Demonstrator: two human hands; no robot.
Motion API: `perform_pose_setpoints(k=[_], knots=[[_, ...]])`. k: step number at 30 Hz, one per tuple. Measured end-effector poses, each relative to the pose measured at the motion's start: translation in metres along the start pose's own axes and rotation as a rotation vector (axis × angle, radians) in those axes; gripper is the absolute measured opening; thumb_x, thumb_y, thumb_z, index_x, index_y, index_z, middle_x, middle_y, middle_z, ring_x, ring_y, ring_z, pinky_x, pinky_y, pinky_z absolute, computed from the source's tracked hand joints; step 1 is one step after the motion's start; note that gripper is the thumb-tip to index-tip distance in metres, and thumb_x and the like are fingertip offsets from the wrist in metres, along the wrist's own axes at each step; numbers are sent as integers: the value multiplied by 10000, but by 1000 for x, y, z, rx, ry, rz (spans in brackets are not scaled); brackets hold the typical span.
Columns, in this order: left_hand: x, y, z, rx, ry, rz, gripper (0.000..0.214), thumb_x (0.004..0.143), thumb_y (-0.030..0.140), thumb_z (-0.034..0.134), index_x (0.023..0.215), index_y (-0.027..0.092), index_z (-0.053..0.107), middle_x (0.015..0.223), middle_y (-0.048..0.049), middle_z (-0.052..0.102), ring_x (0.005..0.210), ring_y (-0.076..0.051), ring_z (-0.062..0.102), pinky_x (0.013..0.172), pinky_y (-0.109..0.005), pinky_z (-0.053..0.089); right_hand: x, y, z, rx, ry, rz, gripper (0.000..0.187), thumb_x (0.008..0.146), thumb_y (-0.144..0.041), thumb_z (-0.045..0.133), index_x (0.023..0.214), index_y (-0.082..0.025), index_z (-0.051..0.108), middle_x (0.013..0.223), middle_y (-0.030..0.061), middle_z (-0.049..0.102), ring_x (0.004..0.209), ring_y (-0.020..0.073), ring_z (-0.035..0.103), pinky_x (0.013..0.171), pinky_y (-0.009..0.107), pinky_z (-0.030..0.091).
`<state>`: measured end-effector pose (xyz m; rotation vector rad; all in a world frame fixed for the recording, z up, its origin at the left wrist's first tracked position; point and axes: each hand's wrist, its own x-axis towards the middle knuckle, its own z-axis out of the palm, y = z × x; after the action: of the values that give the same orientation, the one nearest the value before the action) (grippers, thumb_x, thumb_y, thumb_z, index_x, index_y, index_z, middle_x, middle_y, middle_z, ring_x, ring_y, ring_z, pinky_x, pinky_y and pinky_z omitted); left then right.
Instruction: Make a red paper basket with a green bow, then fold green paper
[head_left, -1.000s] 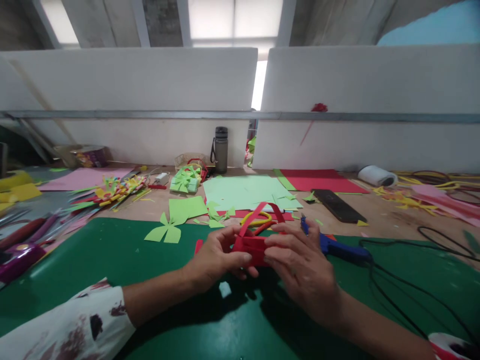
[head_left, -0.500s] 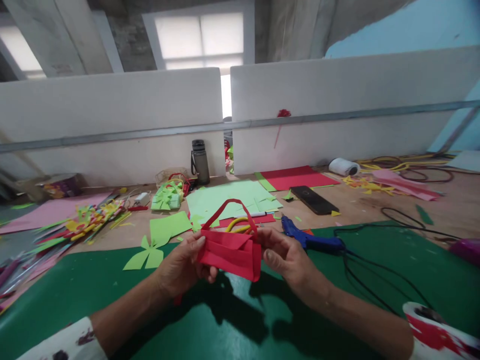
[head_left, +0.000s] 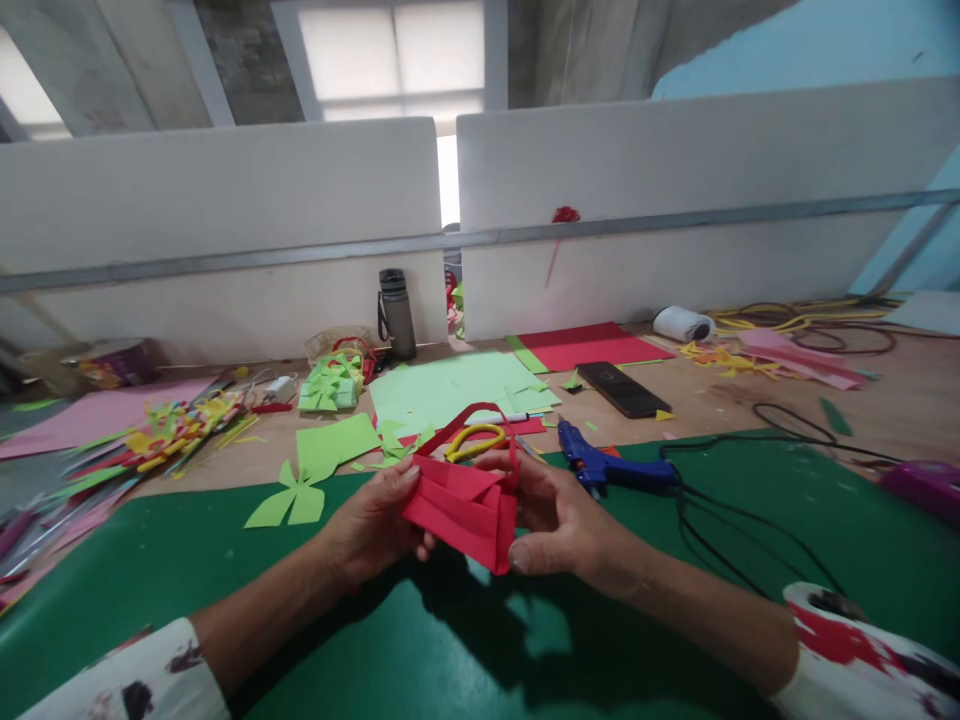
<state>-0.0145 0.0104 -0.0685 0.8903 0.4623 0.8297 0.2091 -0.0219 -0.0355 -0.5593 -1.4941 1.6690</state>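
A small red handbag (head_left: 461, 510), folded from paper or felt with a thin strap handle looped above it, is held over the green mat. My left hand (head_left: 375, 525) pinches its left edge, thumb in front. At its right end, my right hand (head_left: 562, 520) has the thumb at the lower corner and the fingers behind the handle's base. Just beyond the bag lie yellow-handled scissors (head_left: 477, 441), partly hidden. A blue glue gun (head_left: 619, 470) rests on the mat right of my right hand, its black cord trailing right.
Light green sheets (head_left: 457, 390), a red sheet (head_left: 592, 348) and a black phone (head_left: 624, 389) lie behind. A grey bottle (head_left: 396, 315) stands by the white partition (head_left: 225, 200). Green cut-out leaves (head_left: 296, 498) and colourful paper flowers (head_left: 184, 425) are at left; a thread spool (head_left: 682, 324) sits back right.
The bag has tilted, its right end dipping slightly. My right thumb has moved down to the lower right corner, while the left hand keeps its pinch. The view has shifted a little.
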Motion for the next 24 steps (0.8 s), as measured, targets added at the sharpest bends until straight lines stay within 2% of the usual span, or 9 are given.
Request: perform_pose_setpoints(k=[7, 12, 14, 16, 20, 24], knots=[[-1, 1, 3, 57, 36, -14, 319, 836, 378, 614, 1013, 122, 546, 735, -64, 652, 501, -142, 628, 424, -220, 530, 0, 1, 1, 27, 0, -16, 554, 605, -232, 794, 1105, -243, 556, 1113, 49, 608, 962, 195, 583, 884, 374, 438], [-1, 1, 8, 128, 76, -21, 361, 830, 411, 613, 1041, 131, 524, 728, -60, 650, 494, -138, 614, 416, -220, 514, -1, 2, 2, 27, 31, -7, 657, 586, -287, 806, 1175, -239, 519, 1172, 66, 581, 1016, 212, 570, 860, 367, 455], [-1, 3, 9, 184, 125, 1, 339, 844, 400, 602, 1036, 132, 521, 687, -42, 640, 490, -130, 605, 422, -211, 507, -1, 1, 3, -21, 98, -31, 598, 617, -303, 785, 1152, -224, 530, 1133, 68, 602, 989, 208, 582, 841, 360, 466], [-1, 4, 10, 250, 192, 35, 299, 854, 373, 602, 1021, 140, 519, 655, -22, 628, 496, -120, 598, 430, -191, 497, 0, 1, 3, -102, 204, -33, 452, 652, -318, 754, 1046, -197, 569, 1009, 61, 645, 907, 195, 608, 804, 347, 479], [-2, 6, 11, 375, 277, 71, 275, 861, 366, 604, 1006, 141, 539, 673, -17, 623, 512, -100, 578, 413, -150, 452, 3, 6, 1, -224, 388, 55, 275, 653, -348, 719, 827, -171, 600, 788, 25, 655, 732, 158, 611, 682, 292, 490], [-6, 14, 19, 652, 340, 56, 380, 876, 405, 553, 1139, 138, 495, 744, -35, 621, 605, -130, 601, 435, -167, 441, 4, 14, -1, -310, 466, 131, 189, 639, -321, 680, 681, -171, 572, 615, -23, 599, 539, 104, 539, 527, 237, 451]])
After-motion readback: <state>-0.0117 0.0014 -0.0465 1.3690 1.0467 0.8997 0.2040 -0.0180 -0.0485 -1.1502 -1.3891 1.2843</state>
